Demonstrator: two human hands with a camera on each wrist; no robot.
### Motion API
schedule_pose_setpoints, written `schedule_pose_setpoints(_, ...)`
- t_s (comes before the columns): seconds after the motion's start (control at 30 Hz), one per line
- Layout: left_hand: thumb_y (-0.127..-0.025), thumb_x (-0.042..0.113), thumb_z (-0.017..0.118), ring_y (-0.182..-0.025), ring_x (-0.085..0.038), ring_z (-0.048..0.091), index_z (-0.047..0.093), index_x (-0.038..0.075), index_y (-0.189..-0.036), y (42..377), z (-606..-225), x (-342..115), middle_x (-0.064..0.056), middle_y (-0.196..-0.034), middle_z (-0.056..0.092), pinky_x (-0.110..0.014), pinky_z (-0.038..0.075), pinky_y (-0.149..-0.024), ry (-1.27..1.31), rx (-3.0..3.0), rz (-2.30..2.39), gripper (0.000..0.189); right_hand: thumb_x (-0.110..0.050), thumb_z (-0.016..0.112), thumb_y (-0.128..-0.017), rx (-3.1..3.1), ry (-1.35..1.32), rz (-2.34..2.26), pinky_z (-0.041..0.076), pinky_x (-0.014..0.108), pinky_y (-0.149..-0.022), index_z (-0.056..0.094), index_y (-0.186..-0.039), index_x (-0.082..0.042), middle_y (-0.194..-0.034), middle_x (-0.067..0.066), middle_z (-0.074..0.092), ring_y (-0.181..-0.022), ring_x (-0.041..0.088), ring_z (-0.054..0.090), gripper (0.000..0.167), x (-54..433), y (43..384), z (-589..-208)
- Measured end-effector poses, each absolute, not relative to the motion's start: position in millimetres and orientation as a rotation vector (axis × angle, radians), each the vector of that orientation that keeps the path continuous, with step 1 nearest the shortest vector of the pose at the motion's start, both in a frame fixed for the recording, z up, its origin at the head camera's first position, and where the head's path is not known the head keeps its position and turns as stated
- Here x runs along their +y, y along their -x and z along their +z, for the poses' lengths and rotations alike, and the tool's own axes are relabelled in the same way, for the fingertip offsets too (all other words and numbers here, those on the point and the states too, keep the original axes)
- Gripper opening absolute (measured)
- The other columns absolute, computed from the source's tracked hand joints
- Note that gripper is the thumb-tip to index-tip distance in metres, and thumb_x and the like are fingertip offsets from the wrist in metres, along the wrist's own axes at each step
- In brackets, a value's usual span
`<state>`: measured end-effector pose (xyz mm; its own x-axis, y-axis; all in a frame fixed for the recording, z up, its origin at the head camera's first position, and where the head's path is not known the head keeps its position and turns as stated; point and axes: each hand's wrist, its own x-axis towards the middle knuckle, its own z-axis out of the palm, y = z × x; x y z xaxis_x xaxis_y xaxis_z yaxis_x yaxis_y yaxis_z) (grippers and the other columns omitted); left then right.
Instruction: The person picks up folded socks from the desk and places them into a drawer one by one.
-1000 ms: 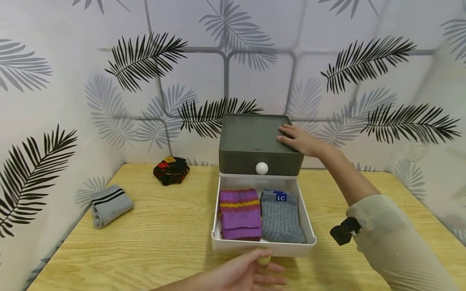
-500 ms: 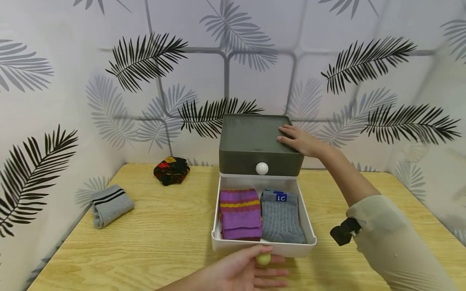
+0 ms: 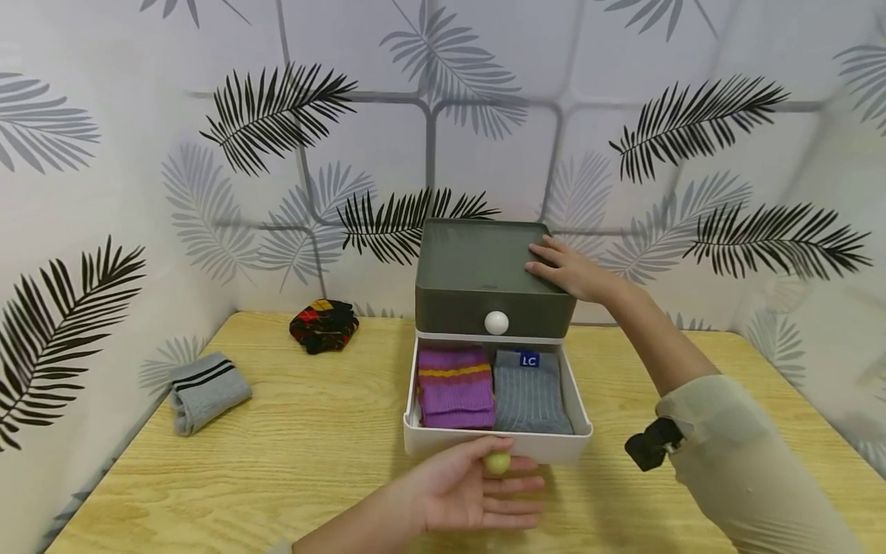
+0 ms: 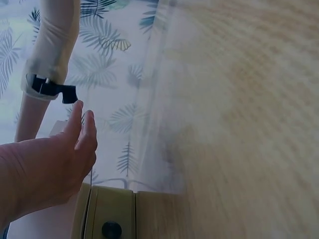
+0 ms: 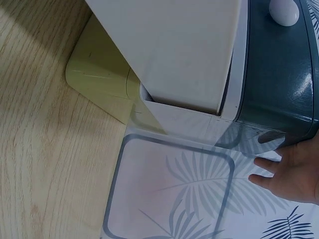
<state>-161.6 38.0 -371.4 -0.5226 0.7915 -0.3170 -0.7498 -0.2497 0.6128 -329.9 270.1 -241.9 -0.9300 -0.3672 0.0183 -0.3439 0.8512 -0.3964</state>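
A small drawer cabinet (image 3: 477, 258) with a dark grey top tier and a white knob (image 3: 496, 323) stands at the back of the table. Its white drawer (image 3: 554, 446) is partly pulled out. Inside lie folded purple striped socks (image 3: 455, 396) and grey ribbed socks (image 3: 531, 396), side by side. My left hand (image 3: 460, 488) is at the drawer front, its thumb along the front and its fingers straight, with the yellow-green knob (image 3: 497, 462) between thumb and fingers. My right hand (image 3: 574, 271) rests on the cabinet's top right edge, fingers extended.
Folded grey socks with black stripes (image 3: 210, 392) lie at the table's left edge. A dark plaid sock bundle (image 3: 323, 326) lies at the back left. Below the white drawer, a yellow tier (image 5: 99, 64) shows in the right wrist view. A leaf-patterned cloth surrounds the table.
The white drawer has slid some way back into the cabinet, and my left hand has moved forward with it at the knob. The right hand stays on the cabinet top.
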Motion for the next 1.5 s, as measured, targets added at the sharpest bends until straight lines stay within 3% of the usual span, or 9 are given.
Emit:
schedule_pose_setpoints(0.33, -0.092, 0.034, 0.051, -0.118, -0.043, 0.042, 0.043, -0.004, -0.131, 185, -367, 47, -0.022, -0.129, 0.047, -0.044, 0.038, -0.095, -0.058, 0.957, 1.938, 0.055, -0.026, 0.034, -0.101, 3.003, 0.685, -0.524, 0.007, 0.057, -0.104, 0.021, -0.143, 0.005, -0.146, 0.032, 0.001, -0.132, 0.045, 0.002, 0.054, 269, 326, -241)
schedule_pose_setpoints(0.7, -0.093, 0.031, 0.049, -0.123, -0.039, 0.038, 0.039, -0.010, -0.133, 203, -363, 51, -0.023, -0.132, 0.044, -0.044, 0.038, -0.096, -0.043, 0.965, 1.967, 0.058, -0.029, 0.035, -0.100, 3.003, 0.649, -0.562, 0.007, 0.056, -0.105, 0.021, -0.144, 0.004, -0.147, 0.030, 0.001, -0.133, 0.043, 0.002, 0.056, 271, 329, -243)
schedule_pose_setpoints(1.5, -0.093, 0.022, 0.052, -0.117, -0.036, 0.046, 0.046, -0.011, -0.126, 258, -360, 66, -0.023, -0.127, 0.049, -0.040, 0.042, -0.092, 0.095, 0.929, 2.112, 0.047, -0.035, 0.034, -0.100, 2.993, 0.568, -0.608, 0.007, 0.055, -0.105, 0.020, -0.145, 0.000, -0.149, 0.025, -0.001, -0.134, 0.040, 0.000, 0.059, 270, 328, -242)
